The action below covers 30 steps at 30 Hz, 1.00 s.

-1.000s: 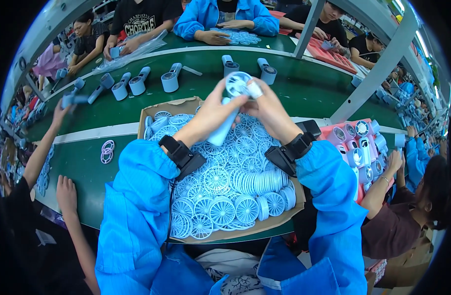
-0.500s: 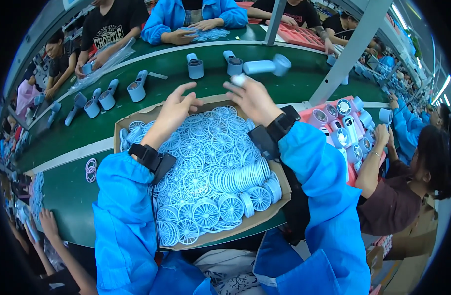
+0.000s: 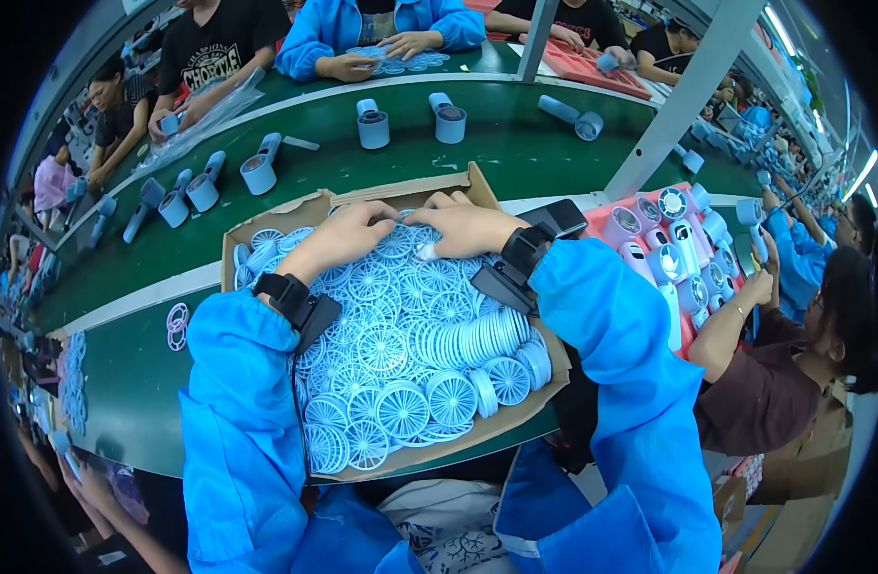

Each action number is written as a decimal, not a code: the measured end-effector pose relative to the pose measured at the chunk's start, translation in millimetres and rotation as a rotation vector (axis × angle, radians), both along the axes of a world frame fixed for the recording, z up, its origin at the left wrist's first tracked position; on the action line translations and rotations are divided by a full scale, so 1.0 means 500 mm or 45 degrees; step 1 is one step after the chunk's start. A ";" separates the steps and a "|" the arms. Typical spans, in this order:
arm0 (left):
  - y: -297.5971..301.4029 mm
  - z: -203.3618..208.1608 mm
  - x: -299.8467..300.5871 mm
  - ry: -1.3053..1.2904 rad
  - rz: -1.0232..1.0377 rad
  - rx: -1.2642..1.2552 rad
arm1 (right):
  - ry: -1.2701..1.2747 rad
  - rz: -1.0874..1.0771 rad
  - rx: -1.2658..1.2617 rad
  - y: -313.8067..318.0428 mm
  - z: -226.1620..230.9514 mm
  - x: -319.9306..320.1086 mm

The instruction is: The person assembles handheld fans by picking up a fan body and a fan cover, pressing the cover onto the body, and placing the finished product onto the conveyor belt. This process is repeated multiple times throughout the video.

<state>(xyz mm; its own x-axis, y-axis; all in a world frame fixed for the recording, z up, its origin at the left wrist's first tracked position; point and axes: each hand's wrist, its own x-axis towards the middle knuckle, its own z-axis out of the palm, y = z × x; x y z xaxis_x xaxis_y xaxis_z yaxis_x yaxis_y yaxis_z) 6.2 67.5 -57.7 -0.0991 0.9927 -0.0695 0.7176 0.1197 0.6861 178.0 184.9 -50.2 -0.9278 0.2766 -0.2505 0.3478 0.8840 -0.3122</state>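
A shallow cardboard box (image 3: 539,413) in front of me is heaped with light-blue, spoked round fan grilles (image 3: 381,349). My left hand (image 3: 348,234) rests at the heap's far end. Its fingers are curled together and their tips meet the rim of a grille; the exact grip is partly hidden. Facing it, my right hand (image 3: 472,228) reaches onto the same part of the heap, thumb apart from the bent fingers, touching grilles. White wrapping shows on one of its digits. Each wrist wears a black band with a small box.
A green conveyor belt (image 3: 343,172) beyond the box carries several light-blue handheld fan bodies (image 3: 373,124). Right of me, a pink tray (image 3: 606,225) holds fans. A grey metal post (image 3: 683,105) slants up there. Pink rings (image 3: 177,326) lie at left. Co-workers sit around.
Both hands have come back from over the belt and down onto the grilles. The fan body near my right hand now lies farther right on the belt, away from it.
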 end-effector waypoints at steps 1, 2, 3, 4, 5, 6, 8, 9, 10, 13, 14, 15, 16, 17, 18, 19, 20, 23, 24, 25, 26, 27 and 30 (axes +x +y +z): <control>-0.001 -0.004 -0.002 0.045 -0.020 0.008 | -0.002 -0.004 0.007 0.001 0.001 -0.001; -0.002 -0.007 -0.004 0.090 -0.040 0.018 | 0.010 -0.015 -0.002 0.001 0.002 -0.002; -0.006 -0.011 -0.002 0.128 -0.054 0.022 | 0.015 -0.019 -0.016 -0.002 -0.002 0.000; -0.007 -0.014 0.001 0.120 -0.050 0.026 | 0.020 -0.023 -0.029 -0.004 -0.004 0.002; -0.007 -0.016 0.003 0.181 -0.051 0.049 | 0.012 -0.018 -0.025 -0.003 -0.005 0.005; -0.009 -0.018 0.005 0.244 -0.052 0.072 | 0.035 -0.033 -0.038 -0.003 -0.006 0.008; -0.008 -0.021 0.004 0.308 -0.048 0.108 | 0.089 -0.066 -0.055 0.004 -0.003 0.009; -0.007 -0.026 0.004 0.334 -0.083 0.112 | 0.090 -0.064 -0.042 0.006 -0.004 0.008; -0.007 -0.029 0.003 0.360 -0.118 0.116 | 0.078 -0.037 -0.048 0.005 -0.008 0.009; -0.004 -0.029 -0.003 0.379 -0.154 0.124 | 0.046 0.015 -0.059 0.004 -0.011 0.010; -0.006 -0.027 0.000 0.370 -0.157 0.115 | 0.068 0.023 -0.065 0.005 -0.011 0.011; -0.008 -0.027 0.002 0.359 -0.164 0.103 | 0.090 0.028 -0.072 0.007 -0.011 0.011; -0.007 -0.025 0.003 0.350 -0.172 0.101 | 0.112 0.030 -0.082 0.009 -0.013 0.012; -0.003 -0.022 0.001 0.316 -0.181 0.099 | 0.104 0.019 -0.087 0.013 -0.015 0.012; -0.001 -0.017 -0.003 0.286 -0.196 0.093 | 0.119 0.026 -0.114 0.010 -0.012 0.007; -0.001 -0.013 -0.005 0.256 -0.213 0.086 | 0.134 0.031 -0.141 0.008 -0.009 0.003; 0.002 -0.013 -0.005 0.255 -0.240 0.086 | 0.154 0.029 -0.160 0.013 -0.008 0.002; -0.005 -0.012 0.003 0.353 -0.192 0.150 | 0.227 0.027 -0.195 0.018 -0.015 -0.003; -0.002 -0.007 0.008 0.353 -0.202 0.147 | 0.262 0.048 -0.214 0.019 -0.019 -0.002; 0.004 0.000 0.013 0.291 -0.189 0.103 | 0.263 0.041 -0.217 0.024 -0.023 0.003; 0.010 0.008 0.019 0.229 -0.175 0.060 | 0.345 0.011 -0.235 0.029 -0.027 0.009; 0.016 0.011 0.024 0.168 -0.158 0.016 | 0.427 -0.018 -0.252 0.034 -0.031 0.015; 0.002 0.002 0.010 0.149 -0.109 0.016 | 0.533 -0.052 -0.284 0.022 -0.024 0.001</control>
